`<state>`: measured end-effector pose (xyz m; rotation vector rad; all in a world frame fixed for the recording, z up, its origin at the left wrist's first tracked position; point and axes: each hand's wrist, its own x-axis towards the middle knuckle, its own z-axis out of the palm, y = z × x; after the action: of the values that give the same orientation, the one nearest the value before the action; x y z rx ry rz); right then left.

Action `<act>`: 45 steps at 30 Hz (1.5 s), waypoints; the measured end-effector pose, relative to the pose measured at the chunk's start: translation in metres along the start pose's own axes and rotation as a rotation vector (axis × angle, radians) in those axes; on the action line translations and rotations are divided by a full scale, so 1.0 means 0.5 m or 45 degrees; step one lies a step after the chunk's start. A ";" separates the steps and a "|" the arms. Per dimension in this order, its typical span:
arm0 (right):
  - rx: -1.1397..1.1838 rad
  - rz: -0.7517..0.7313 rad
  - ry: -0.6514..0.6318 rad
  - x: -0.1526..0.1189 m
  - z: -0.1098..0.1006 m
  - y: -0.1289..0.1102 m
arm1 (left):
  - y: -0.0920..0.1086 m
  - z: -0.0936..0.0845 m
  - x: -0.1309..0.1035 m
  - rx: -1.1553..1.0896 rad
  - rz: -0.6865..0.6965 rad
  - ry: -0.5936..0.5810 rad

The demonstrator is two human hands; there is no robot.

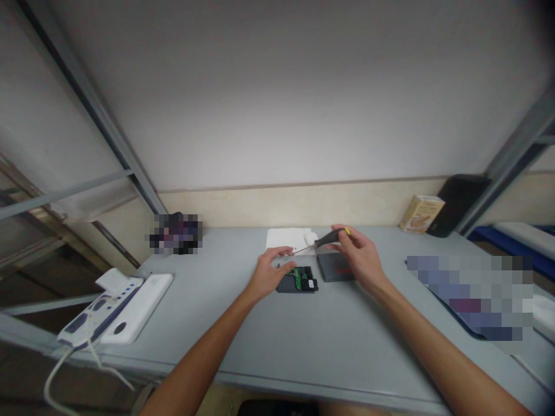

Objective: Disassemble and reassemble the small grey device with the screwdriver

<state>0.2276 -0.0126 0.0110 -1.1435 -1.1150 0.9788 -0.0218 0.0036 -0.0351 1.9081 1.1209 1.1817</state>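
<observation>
My right hand (359, 254) is closed around the dark handle of a screwdriver (330, 237) with a yellow end. Its thin shaft slants down to the left, and the tip reaches the fingertips of my left hand (269, 273). The left thumb and fingers are apart, with a gap between them; whether they touch the tip I cannot tell. Just below lies a small device with an exposed green circuit board (299, 278) and a dark casing, partly covered by the left thumb. A dark grey box (332, 268) sits under my right hand, which hides part of it.
White paper (281, 238) with a small white object (310, 238) lies behind the board on the grey table (277, 341). At left are a power strip (104, 306) and a white slab (139, 306). A yellow carton (421, 214) and a black case (459, 202) stand back right.
</observation>
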 end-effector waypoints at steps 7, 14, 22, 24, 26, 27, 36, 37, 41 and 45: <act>-0.026 -0.383 0.093 0.010 -0.014 -0.012 | 0.012 -0.002 -0.021 0.407 0.167 -0.404; -0.227 -0.284 -0.024 -0.013 0.003 -0.017 | -0.001 0.004 -0.022 0.422 0.209 -0.486; -0.290 -0.358 -0.088 -0.019 0.013 -0.016 | -0.003 0.007 -0.024 0.413 0.255 -0.450; -0.292 -0.350 -0.094 -0.018 0.013 -0.016 | -0.002 0.007 -0.024 0.412 0.260 -0.451; -0.298 -0.341 -0.099 -0.018 0.013 -0.015 | -0.002 0.007 -0.024 0.414 0.261 -0.454; -0.303 -0.336 -0.103 -0.018 0.014 -0.015 | -0.002 0.007 -0.023 0.416 0.262 -0.457; -0.320 -0.309 -0.130 -0.021 0.017 -0.020 | 0.009 0.006 -0.022 0.416 0.261 -0.488; -0.324 -0.302 -0.134 -0.021 0.016 -0.019 | 0.010 0.006 -0.022 0.414 0.257 -0.490; -0.339 -0.285 -0.148 -0.021 0.014 -0.016 | 0.013 0.006 -0.022 0.409 0.250 -0.490; -0.334 -0.311 -0.163 -0.020 0.017 -0.017 | 0.016 0.005 -0.022 0.392 0.255 -0.483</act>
<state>0.2174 -0.0222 0.0183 -1.1304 -1.4824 0.7383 -0.0195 -0.0100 -0.0336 2.4022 0.9598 0.7244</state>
